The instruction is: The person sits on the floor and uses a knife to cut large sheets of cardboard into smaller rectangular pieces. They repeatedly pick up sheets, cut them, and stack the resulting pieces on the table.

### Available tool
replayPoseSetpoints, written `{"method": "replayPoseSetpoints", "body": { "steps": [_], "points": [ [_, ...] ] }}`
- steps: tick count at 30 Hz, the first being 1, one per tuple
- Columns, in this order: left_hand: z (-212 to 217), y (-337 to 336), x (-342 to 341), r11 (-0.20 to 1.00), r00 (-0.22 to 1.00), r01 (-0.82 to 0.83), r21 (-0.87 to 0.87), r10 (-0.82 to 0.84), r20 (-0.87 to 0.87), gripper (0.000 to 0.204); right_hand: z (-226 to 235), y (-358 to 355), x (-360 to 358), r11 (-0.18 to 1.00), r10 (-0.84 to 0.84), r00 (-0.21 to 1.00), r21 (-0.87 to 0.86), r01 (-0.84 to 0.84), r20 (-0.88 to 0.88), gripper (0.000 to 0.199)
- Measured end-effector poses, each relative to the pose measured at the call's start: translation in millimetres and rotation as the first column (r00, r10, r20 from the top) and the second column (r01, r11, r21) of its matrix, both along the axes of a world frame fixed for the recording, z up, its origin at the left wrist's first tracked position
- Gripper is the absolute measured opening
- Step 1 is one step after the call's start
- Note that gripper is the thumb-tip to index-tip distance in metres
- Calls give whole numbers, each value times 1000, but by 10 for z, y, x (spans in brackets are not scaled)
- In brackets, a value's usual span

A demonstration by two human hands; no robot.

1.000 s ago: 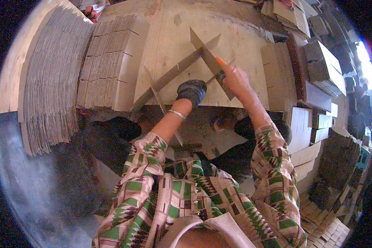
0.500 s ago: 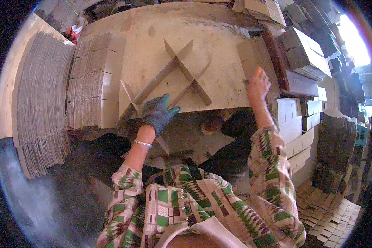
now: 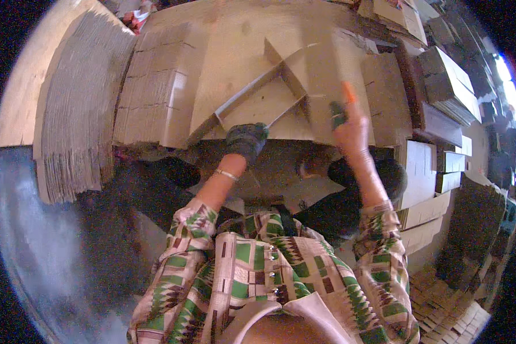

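Note:
Crossed cardboard strips point(image 3: 252, 92) stand on edge on the wooden board, joined into an open partition frame. My left hand point(image 3: 247, 141), in a dark glove, is closed at the frame's near side, apparently pinching a strip; the fingertips are partly hidden. To the right, my right hand point(image 3: 350, 126) is raised over the board, with an orange cover on one finger and a dark green one on the thumb. It is closed on a flat cardboard strip point(image 3: 321, 63), smeared by motion, which stands up away from me beside the frame.
Two tall stacks of cardboard pieces point(image 3: 77, 103) point(image 3: 149, 106) line the left of the wooden board point(image 3: 223, 51). At the right lie a flat cardboard pile point(image 3: 387, 92) and bundled cardboard point(image 3: 450, 80). More cardboard blocks point(image 3: 418, 172) stand below, near my right arm.
My right hand has come left from the flat pile and now carries a strip. My left hand's fingers have closed at the frame. The whole view has shifted somewhat.

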State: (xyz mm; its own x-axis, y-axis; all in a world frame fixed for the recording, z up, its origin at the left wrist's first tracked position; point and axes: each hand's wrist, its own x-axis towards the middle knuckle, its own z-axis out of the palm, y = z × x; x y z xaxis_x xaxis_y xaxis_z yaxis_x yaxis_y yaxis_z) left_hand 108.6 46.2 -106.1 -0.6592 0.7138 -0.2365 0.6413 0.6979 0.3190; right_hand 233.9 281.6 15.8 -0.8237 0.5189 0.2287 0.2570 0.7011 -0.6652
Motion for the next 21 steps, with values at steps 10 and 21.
{"method": "replayPoseSetpoints", "body": {
  "steps": [10, 21],
  "points": [
    [150, 215, 37, 999, 999, -37, 25, 36, 40, 28, -373, -657, -188, 956, 238, 968, 160, -248, 78, 92],
    [379, 235, 34, 998, 988, -56, -3, 56, 142, 24, -649, -663, -201, 939, 267, 941, 162, -303, 209, 98]
  ]
}}
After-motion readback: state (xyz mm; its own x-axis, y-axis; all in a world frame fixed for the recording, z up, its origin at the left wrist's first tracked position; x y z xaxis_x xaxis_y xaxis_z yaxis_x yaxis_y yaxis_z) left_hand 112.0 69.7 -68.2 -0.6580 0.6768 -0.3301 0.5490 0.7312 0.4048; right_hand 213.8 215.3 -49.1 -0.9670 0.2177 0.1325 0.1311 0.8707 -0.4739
